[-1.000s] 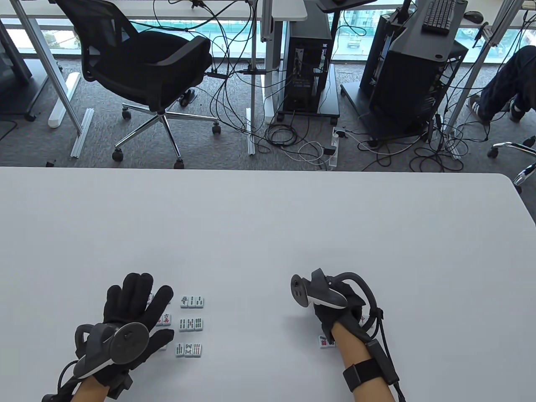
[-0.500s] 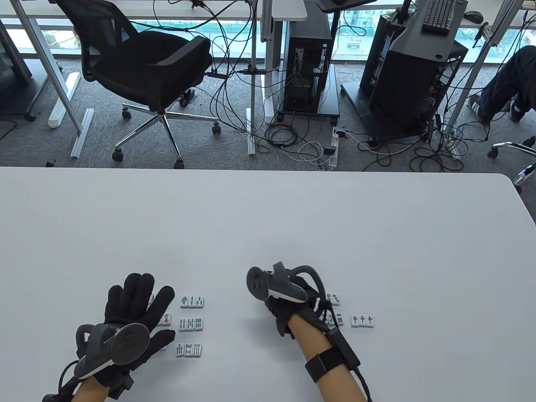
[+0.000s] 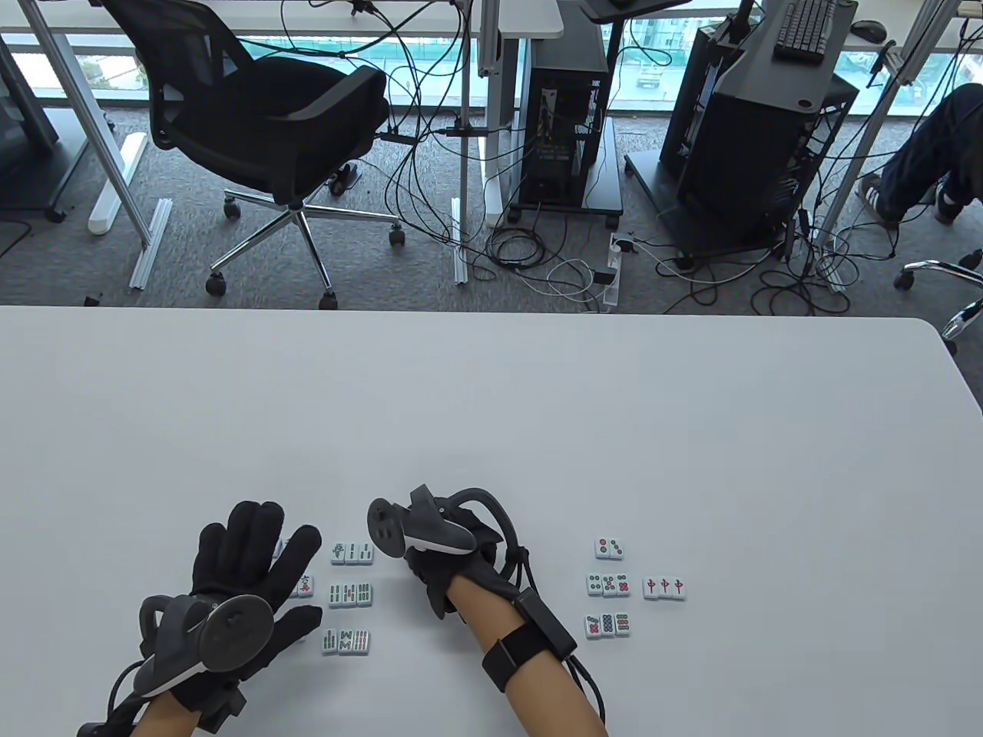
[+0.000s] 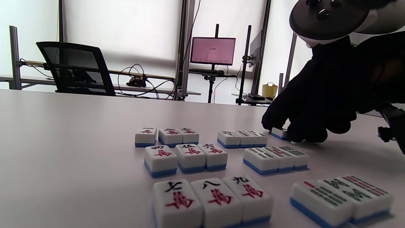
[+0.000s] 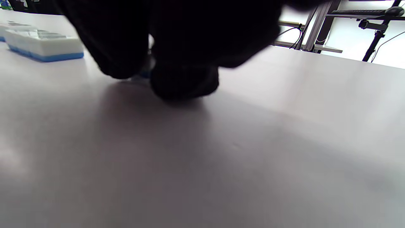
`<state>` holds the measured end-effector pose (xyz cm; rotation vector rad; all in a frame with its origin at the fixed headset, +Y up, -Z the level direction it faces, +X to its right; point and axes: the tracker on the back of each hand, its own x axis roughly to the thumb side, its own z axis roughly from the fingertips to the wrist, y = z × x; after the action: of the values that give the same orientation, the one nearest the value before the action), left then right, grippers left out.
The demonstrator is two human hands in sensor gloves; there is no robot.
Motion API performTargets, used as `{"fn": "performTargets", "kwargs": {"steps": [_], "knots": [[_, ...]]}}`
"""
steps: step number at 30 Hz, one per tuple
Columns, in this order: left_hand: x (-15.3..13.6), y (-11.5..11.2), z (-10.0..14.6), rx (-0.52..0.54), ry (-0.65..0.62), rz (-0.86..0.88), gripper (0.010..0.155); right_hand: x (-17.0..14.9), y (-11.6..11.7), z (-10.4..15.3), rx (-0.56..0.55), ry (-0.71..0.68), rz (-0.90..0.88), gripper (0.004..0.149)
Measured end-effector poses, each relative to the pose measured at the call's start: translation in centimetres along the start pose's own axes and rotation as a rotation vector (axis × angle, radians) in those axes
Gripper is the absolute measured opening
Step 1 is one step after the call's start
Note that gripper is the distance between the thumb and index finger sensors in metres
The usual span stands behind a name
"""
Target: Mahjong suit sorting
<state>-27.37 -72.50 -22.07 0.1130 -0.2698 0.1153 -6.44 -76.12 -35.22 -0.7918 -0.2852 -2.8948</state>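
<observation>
The right hand point(image 3: 449, 564) is positioned just right of the bamboo tile block point(image 3: 352, 593), which serves as the landmark here. Its curled fingers point(image 4: 303, 126) pinch a single tile point(image 4: 279, 133) that sits on the table point(image 3: 491, 414) just beside the right end of the block's far row. That row's long axis runs left to right, so the tile lies in line with it and the coming move is judged to be a short push leftward to close the gap. The right hand is the nearer hand. The left hand point(image 3: 246, 583) lies flat, fingers spread and straight, on the character tiles point(image 4: 186, 155) left of the block. The dot tiles point(image 3: 610, 585) sit well right of the block. The left wrist view shows the pinched tile; the table view hides it under the hand, and the right wrist view shows only dark blurred fingertips, so its face probably cannot be read.
</observation>
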Motion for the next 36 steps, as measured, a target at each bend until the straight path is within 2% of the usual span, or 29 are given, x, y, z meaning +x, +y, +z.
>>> {"fn": "performTargets", "kwargs": {"steps": [4, 9, 11, 14, 17, 21, 26, 29, 35, 36], "knots": [[0.0, 0.0, 0.0, -0.003, 0.002, -0.003, 0.085, -2.9, -1.7, 2.0, -0.077, 0.012, -0.079, 0.064], [0.0, 0.0, 0.0, -0.008, 0.008, -0.004, 0.085, -8.7, -2.9, 5.4, -0.074, 0.129, 0.041, 0.064], [0.0, -0.1, 0.0, -0.013, 0.010, -0.011, 0.085, -11.5, -2.2, 7.2, -0.048, 0.199, 0.110, 0.063], [0.1, -0.2, -0.1, -0.016, 0.009, -0.015, 0.085, -14.1, -0.7, 8.8, -0.009, 0.246, 0.170, 0.064], [0.1, -0.1, -0.1, -0.021, 0.012, -0.018, 0.085, -16.5, 1.1, 10.5, 0.055, 0.292, 0.167, 0.064], [0.1, -0.1, -0.1, -0.025, 0.012, -0.021, 0.085, -17.8, 2.4, 11.1, 0.077, 0.320, 0.150, 0.062], [0.1, -0.1, -0.1, -0.025, 0.011, -0.022, 0.085, -17.7, 2.9, 10.2, 0.084, 0.326, 0.117, 0.061], [0.1, -0.1, -0.1, -0.024, 0.011, -0.017, 0.085, -17.2, 3.4, 9.4, 0.149, 0.333, 0.130, 0.056], [0.2, 0.0, -0.1, -0.016, 0.000, -0.011, 0.085, -16.2, 2.9, 8.8, 0.131, 0.307, 0.149, 0.054], [0.2, 0.0, -0.1, -0.015, -0.003, -0.010, 0.085, -15.5, 2.4, 8.7, 0.079, 0.288, 0.138, 0.054]]}}
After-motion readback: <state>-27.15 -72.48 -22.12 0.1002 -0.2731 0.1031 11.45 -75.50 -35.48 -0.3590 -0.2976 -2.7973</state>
